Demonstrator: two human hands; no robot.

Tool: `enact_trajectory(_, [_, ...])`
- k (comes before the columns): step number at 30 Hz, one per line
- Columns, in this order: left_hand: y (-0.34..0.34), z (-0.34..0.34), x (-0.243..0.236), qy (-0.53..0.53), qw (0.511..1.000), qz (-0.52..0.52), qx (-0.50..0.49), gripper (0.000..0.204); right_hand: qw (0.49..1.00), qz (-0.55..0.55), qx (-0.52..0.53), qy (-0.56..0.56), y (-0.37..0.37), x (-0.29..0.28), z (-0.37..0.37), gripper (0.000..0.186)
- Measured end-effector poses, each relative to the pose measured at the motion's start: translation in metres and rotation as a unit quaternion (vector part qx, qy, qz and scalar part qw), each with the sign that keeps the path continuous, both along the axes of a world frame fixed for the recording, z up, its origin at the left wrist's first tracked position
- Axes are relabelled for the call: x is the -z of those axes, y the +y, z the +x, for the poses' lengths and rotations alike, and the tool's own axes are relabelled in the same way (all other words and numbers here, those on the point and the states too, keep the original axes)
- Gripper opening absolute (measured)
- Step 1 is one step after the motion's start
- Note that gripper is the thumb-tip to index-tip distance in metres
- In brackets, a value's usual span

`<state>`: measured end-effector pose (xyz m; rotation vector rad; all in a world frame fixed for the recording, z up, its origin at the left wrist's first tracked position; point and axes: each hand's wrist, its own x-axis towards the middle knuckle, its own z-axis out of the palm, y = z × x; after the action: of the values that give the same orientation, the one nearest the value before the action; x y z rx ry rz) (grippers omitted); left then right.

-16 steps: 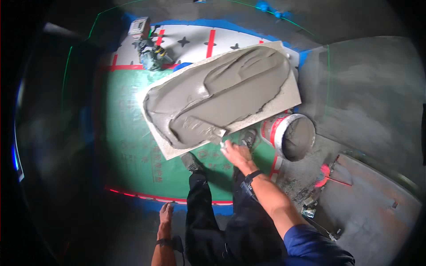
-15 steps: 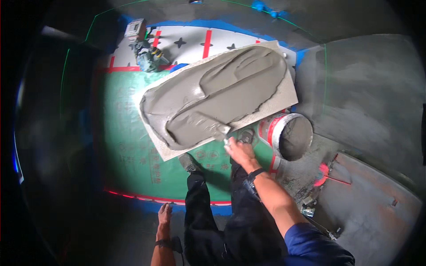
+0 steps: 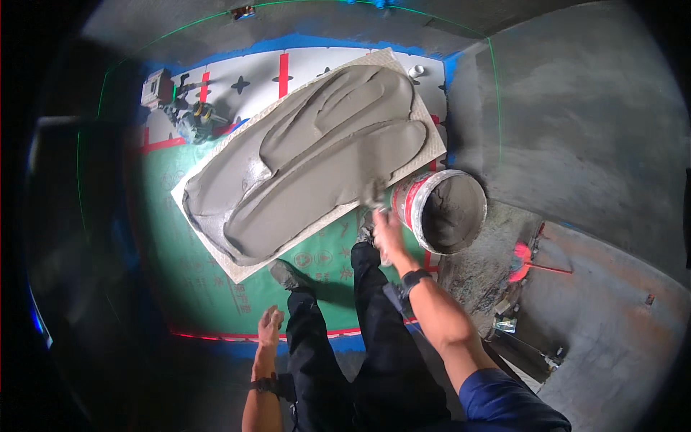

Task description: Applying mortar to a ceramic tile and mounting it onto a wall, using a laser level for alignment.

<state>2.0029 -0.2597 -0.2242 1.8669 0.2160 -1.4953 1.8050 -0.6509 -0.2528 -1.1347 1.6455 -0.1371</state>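
My right hand (image 3: pixel 389 236) is closed round the handle of a trowel (image 3: pixel 373 193), smeared by motion. The blade is at the near edge of a large tile (image 3: pixel 436 149), just left of the bucket. Grey mortar (image 3: pixel 324 162) covers most of that tile, with long ridges and a smooth band along the near side. A strip of bare tile shows around the mortar. My left hand (image 3: pixel 270 325) hangs low beside my left leg, fingers loosely bent, with nothing visible in it.
A white and red bucket (image 3: pixel 449 212) with mortar inside stands by the tile's right end. Green sheeting (image 3: pixel 173 245) covers the floor. At the far left sit a boxy device (image 3: pixel 156 89) and a grey-green tool (image 3: pixel 194 124). A red-headed tool (image 3: pixel 521 261) lies at the right.
My right hand and the trowel have swept rightward along the tile's near edge, leaving a smoother mortar band with a rounded right end. The whole view has shifted; my left hand remains low.
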Motion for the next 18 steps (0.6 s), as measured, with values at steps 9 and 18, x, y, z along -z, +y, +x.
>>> enact_trajectory(9, [-0.013, -0.002, 0.005, -0.024, 0.999, 0.036, 0.002, 0.045, 0.887, -0.207, -0.287, 0.297, -0.146, -0.031, -0.08, 0.047])
enact_trajectory(18, [-0.029, -0.026, 0.011, -0.012, 0.998, 0.051, 0.022, 0.037, 0.981, -0.05, 0.112, -0.149, -0.075, 0.028, -0.064, 0.024])
